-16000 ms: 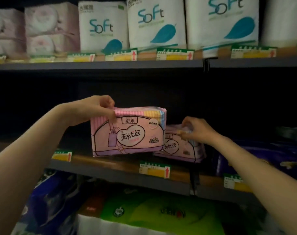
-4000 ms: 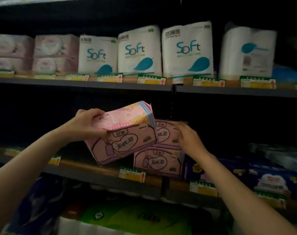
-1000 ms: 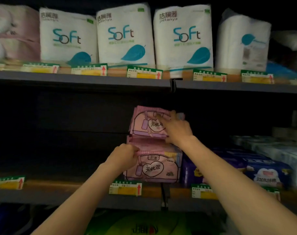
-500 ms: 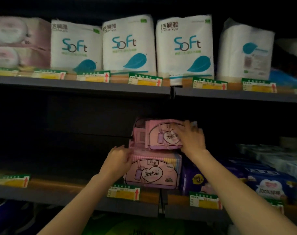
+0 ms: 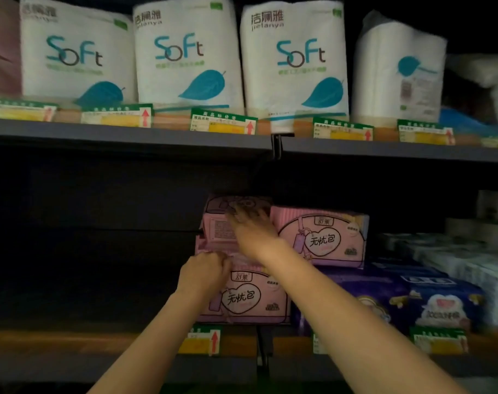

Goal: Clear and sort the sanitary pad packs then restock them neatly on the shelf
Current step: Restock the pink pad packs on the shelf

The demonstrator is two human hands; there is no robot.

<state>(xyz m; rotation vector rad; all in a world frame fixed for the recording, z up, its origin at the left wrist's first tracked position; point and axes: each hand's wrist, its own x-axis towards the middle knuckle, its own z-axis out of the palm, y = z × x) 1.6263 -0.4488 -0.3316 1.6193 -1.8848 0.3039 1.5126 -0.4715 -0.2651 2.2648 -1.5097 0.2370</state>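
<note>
From the head camera, the left hand (image 5: 205, 273) is curled, gripping the top left corner of the front pink pack (image 5: 250, 297) on the lower shelf (image 5: 71, 365). The right hand (image 5: 252, 226), fingers spread flat, presses the pink pack turned back-side out (image 5: 218, 230) above it. A third pink pack (image 5: 324, 237) sits right of that, atop blue packs (image 5: 398, 297). Above, white tissue bundles (image 5: 185, 52) line the upper shelf (image 5: 128, 135).
</note>
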